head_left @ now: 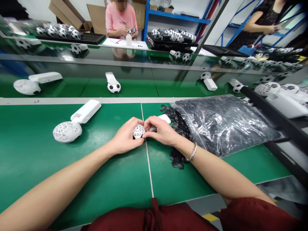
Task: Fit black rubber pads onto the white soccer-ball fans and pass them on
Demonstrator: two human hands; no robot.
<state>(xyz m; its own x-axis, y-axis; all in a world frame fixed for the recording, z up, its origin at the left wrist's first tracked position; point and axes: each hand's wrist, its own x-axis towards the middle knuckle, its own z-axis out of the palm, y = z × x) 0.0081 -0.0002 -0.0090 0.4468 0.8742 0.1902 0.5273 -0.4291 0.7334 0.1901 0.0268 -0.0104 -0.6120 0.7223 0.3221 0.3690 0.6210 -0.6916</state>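
My left hand (128, 135) is closed around a white plastic part with a football-shaped head (139, 131). Its lattice faces me, and dark patches show at its lower edge. My right hand (160, 131) pinches at the right side of this head; whatever lies between thumb and finger is hidden. The part's white handle (165, 118) sticks out behind my right fingers. Small black plastic pieces (177, 120) are heaped just right of my right hand, spilling from a clear plastic bag (223, 123) full of them.
Another white football-shaped part (67, 131) lies on the green table (101, 179) at the left. Beyond a pale ledge (72, 100), several more parts lie on a green surface. A tray with white parts (284, 102) stands at the right. Two people are across the line.
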